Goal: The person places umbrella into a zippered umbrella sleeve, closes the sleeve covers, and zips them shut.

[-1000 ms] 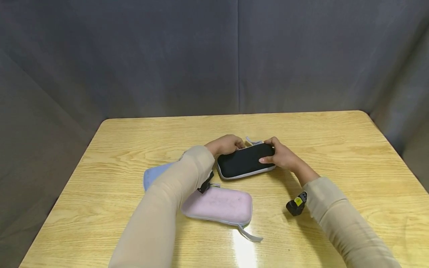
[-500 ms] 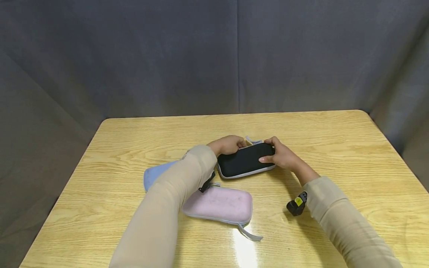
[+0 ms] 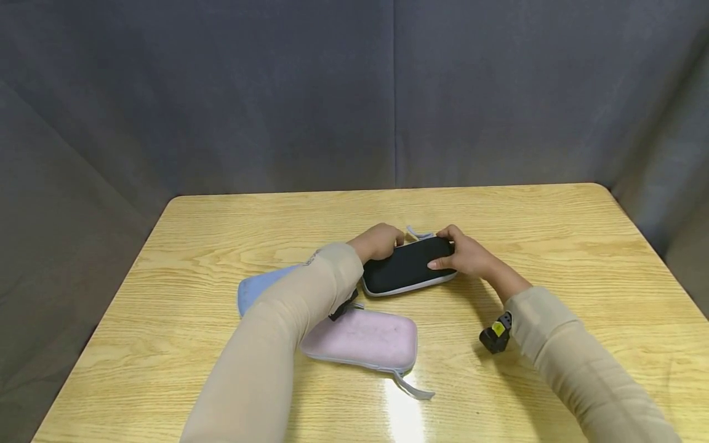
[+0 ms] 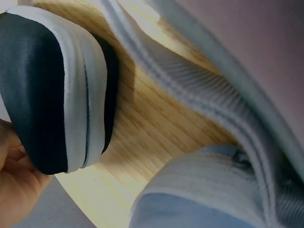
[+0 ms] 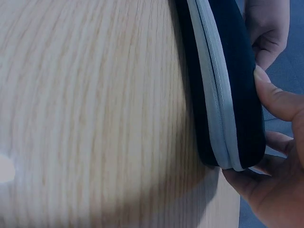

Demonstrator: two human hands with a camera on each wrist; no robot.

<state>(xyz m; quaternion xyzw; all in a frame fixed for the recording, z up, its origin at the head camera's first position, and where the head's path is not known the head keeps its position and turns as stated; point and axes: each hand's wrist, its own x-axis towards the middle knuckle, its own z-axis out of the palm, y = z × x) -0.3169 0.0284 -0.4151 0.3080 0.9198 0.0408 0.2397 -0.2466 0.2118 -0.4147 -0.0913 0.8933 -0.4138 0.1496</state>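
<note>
A black zippered case (image 3: 407, 266) with a pale grey zip band lies near the table's middle, toward the back. At its right end my right hand (image 3: 471, 255) grips it, thumb on top and fingers round the far side. My left hand (image 3: 381, 240) has curled fingers at the zipped far edge, left of the pale strap (image 3: 419, 234); its fingertips are hidden. In the left wrist view, the case's zipped end (image 4: 78, 95) shows beside a hand's curled fingers (image 4: 16, 175). The right wrist view shows its long zipped side (image 5: 216, 85), where the zip looks closed.
A pink zippered case (image 3: 362, 338) with a grey strap (image 3: 412, 389) lies nearer the front, partly under the left wrist. A blue case (image 3: 260, 286) is left of it, mostly covered by the left sleeve. Dark curtains (image 3: 277, 92) stand behind the wooden table (image 3: 581, 246).
My left hand has shifted slightly right along the far edge of the black case, and the case has slid a little right. My right hand keeps its grip, its forearm slightly farther right.
</note>
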